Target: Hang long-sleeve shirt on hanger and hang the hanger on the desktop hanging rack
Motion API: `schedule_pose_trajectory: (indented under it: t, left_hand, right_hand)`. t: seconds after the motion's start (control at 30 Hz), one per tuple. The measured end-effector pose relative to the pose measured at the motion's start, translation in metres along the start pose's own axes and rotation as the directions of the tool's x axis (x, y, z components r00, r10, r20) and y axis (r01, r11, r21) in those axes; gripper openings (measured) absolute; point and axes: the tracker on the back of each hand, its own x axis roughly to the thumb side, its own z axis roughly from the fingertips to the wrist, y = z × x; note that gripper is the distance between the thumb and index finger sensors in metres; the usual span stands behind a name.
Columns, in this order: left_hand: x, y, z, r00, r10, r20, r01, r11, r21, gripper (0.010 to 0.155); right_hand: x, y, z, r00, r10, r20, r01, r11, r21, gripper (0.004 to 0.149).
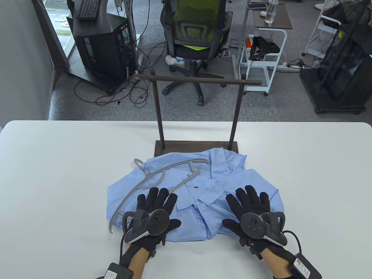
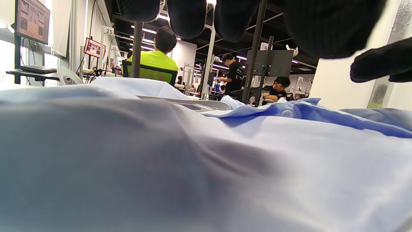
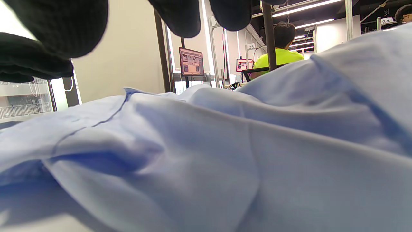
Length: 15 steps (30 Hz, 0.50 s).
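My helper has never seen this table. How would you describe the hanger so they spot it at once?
Start at the dark desktop rack standing at the middle of the white table. In front of it lies a crumpled light blue shirt. The hanger lies flat on the shirt's left part: a thin, curved grey frame, the only grey thing there.

Plain light-blue shirt [image 1: 232,180], grey hanger [image 1: 151,181], dark-brown rack [image 1: 197,80].
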Motion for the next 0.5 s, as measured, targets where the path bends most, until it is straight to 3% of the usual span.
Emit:
schedule_pose_trajectory:
  t: [0.27, 0.5]
  left_hand:
    - [-0.001, 0.015, -0.003, 1.0, -0.011, -0.02, 0.012, 0.999, 0.044, 0.088]
    - [-0.029, 0.013, 0.002, 0.993, 0.02, -0.117, -0.014, 0.999, 0.052, 0.087]
  right_hand:
    - [0.003, -0.008, -0.007, 1.0, -0.005, -0.017, 0.005, 1.0, -0.022, 0.079]
    - [-0.011, -0.013, 0.001, 0.998, -0.02, -0.065, 0.018, 0.999, -0.028, 0.079]
